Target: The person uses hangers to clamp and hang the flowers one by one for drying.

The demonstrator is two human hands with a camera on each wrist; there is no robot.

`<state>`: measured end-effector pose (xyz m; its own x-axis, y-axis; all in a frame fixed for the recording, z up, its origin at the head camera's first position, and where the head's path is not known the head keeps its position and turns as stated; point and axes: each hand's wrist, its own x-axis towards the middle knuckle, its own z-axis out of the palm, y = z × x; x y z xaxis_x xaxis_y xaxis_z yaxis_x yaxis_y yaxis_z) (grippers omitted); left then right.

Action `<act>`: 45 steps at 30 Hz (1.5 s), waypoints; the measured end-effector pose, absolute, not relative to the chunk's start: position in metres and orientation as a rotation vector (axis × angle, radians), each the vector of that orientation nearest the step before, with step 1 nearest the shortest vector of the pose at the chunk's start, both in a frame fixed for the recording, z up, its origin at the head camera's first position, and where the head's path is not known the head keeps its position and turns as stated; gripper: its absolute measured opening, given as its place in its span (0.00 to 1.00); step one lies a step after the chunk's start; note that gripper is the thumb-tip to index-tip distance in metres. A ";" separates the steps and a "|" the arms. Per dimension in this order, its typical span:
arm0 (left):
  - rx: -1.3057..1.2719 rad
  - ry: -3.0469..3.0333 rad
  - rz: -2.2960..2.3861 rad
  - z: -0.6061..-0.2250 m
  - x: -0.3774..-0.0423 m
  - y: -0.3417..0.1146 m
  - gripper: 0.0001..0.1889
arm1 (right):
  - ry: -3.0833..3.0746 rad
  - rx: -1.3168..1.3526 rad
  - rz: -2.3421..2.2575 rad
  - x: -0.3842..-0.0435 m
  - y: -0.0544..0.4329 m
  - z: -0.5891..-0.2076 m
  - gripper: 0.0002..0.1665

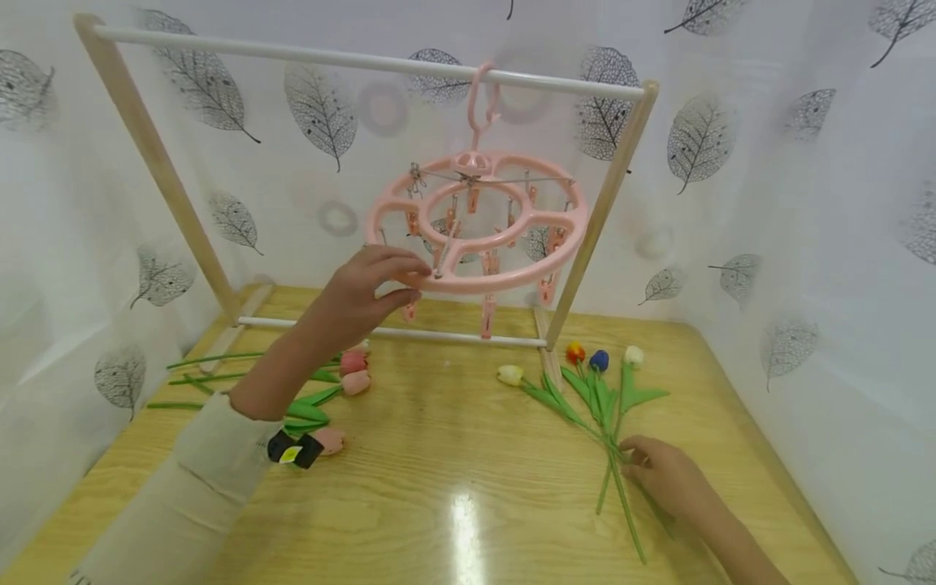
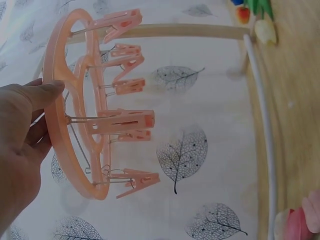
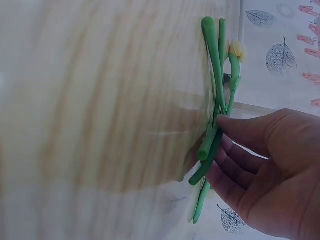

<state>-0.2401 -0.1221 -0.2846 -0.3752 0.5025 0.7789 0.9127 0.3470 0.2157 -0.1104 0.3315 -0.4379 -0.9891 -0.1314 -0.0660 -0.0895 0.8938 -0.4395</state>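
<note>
Head view has my left hand [image 1: 354,288] near the middle of the frame, pinching the front left rim of a round pink plastic clip hanger [image 1: 497,282], which hangs by its pink hook [image 1: 471,99] from the white top bar [image 1: 292,54] of a wooden-legged rack. Pink plastic clips [image 1: 487,317] dangle beneath it. At the lower right, my right hand [image 1: 669,479] pinches at the crossed green stems [image 1: 628,510] of four artificial tulips, with yellow [image 1: 510,374], orange-red [image 1: 575,352], blue [image 1: 600,361] and white [image 1: 633,356] heads; I cannot tell how many stems lie between my thumb and fingers. I judge the step in hand to be steadying the hanger while I take hold of a flower; lifting one calls for working its stem free without dragging the others along. Pink artificial tulips [image 1: 356,383] lie at the left, partly behind my forearm. Bare pale wooden table [image 1: 424,431] between the two flower groups gives my right hand room to swing inward, whereas the leaf-printed white sheet [image 1: 775,244] rises just past the table's right edge, and the right leg [image 1: 607,207] stands close beside the hanger.
</note>
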 end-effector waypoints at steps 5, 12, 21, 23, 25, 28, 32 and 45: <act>-1.252 -1.964 -0.838 -0.283 -0.240 -0.122 0.19 | 2.988 -0.194 -0.651 -0.110 0.331 -0.439 0.16; -1.237 -1.960 -0.806 -0.281 -0.239 -0.123 0.19 | 3.021 -0.177 -0.599 -0.111 0.331 -0.439 0.14; -1.218 -1.974 -0.795 -0.279 -0.236 -0.126 0.18 | 3.055 -0.161 -0.614 -0.112 0.331 -0.434 0.12; -1.216 -1.976 -0.791 -0.279 -0.236 -0.126 0.18 | 3.071 -0.166 -0.617 -0.111 0.331 -0.433 0.12; -1.214 -1.974 -0.785 -0.279 -0.236 -0.127 0.18 | 3.091 -0.166 -0.616 -0.110 0.331 -0.432 0.12; -1.212 -1.968 -0.776 -0.279 -0.236 -0.127 0.18 | 3.116 -0.177 -0.615 -0.110 0.331 -0.431 0.12; -1.207 -1.963 -0.768 -0.280 -0.236 -0.127 0.18 | 3.155 -0.208 -0.614 -0.110 0.330 -0.428 0.11; -1.188 -1.920 -0.750 -0.279 -0.231 -0.125 0.15 | 3.206 -0.296 -0.684 -0.118 0.319 -0.406 0.11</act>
